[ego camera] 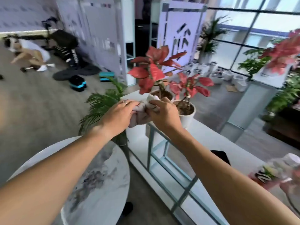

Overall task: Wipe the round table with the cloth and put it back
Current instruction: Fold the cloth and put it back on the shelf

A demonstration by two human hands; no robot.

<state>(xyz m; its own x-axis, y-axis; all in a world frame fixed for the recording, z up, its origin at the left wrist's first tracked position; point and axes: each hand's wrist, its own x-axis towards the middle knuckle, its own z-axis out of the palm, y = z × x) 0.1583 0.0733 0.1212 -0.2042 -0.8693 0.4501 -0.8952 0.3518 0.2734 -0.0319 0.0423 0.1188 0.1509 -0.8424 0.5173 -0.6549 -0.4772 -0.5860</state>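
Motion blur softens everything, and both hands hide most of the cloth point(142, 109). The left hand point(120, 113) and right hand point(162, 113) each grip it, bunched between them, beyond the round table point(103, 172).

Pale pinkish cloth point(140, 114); grey-veined white marble round table point(97, 176); red-leaved plants point(154, 70)

Both forearms are seen bare, no sleeves visible. A ring point(125, 102) is worn on the left hand point(119, 113).
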